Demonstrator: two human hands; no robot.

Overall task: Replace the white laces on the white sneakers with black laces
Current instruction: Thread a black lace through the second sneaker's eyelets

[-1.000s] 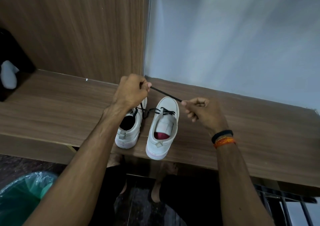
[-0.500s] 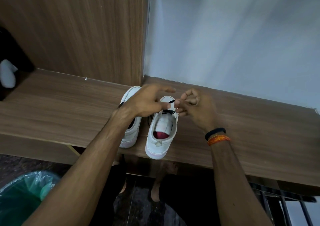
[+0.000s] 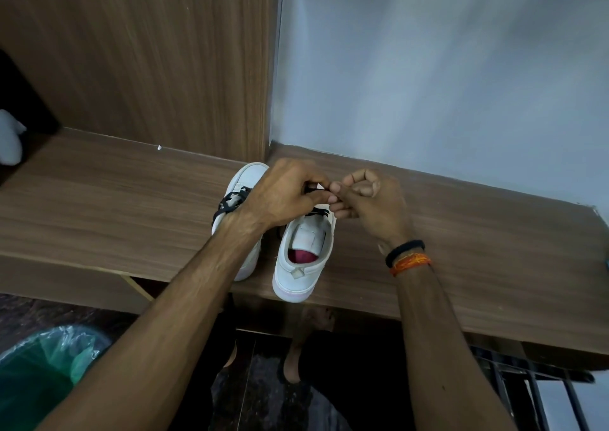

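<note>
Left hand (image 3: 283, 193) and right hand (image 3: 365, 199) both pinch the black lace (image 3: 318, 212) above the right sneaker (image 3: 304, 249).
Lace is light, limp, slippery; grip near its stiff tip.

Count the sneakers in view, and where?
2. Left sneaker on the wooden shelf, partly under the left forearm, black lace showing. Right sneaker beside it, heel at the shelf's front edge, toe hidden behind both hands. None else visible.
</note>
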